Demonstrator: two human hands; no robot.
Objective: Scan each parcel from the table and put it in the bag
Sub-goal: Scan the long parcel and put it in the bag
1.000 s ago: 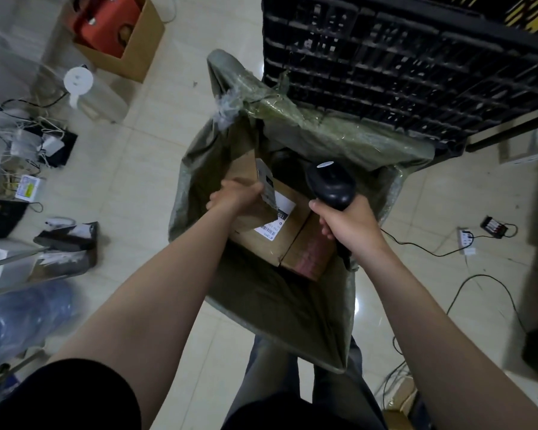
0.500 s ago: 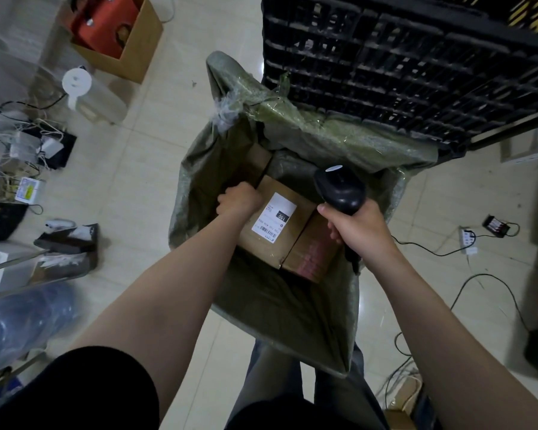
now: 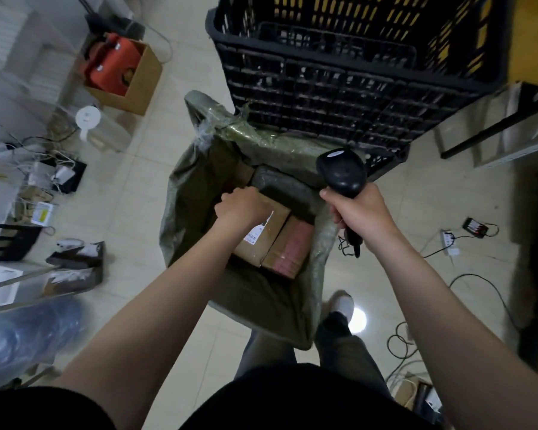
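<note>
Head view: the green woven bag (image 3: 199, 193) stands open at the centre of the frame, its far rim touching the black plastic crate (image 3: 339, 88) that fills the upper right. Inside the bag, a brown cardboard parcel (image 3: 269, 235) with a white shipping label lies flat, a second parcel with a reddish top (image 3: 292, 249) lies just beside it on the right, and a dark wrapped packet (image 3: 280, 186) lies beyond both toward the crate. Judged from this layout, at least these parcels are already bagged, and the labelled parcel is at the placing step of its cycle. The table is not in view, so the number of parcels left to scan cannot be told. The left hand (image 3: 243, 206) is lowered into the bag at the far left corner of the labelled parcel; its fingers are curled together with the knuckles up, and they appear to rest on or grip the parcel edge, but whether they are clamped or just releasing cannot be told. The right hand (image 3: 359, 209), at right of centre above the bag's right rim, has its fingers wrapped closed around the handle of the black barcode scanner (image 3: 342, 175), head pointing toward the crate; its cable (image 3: 343, 248) hangs below the fist.
</note>
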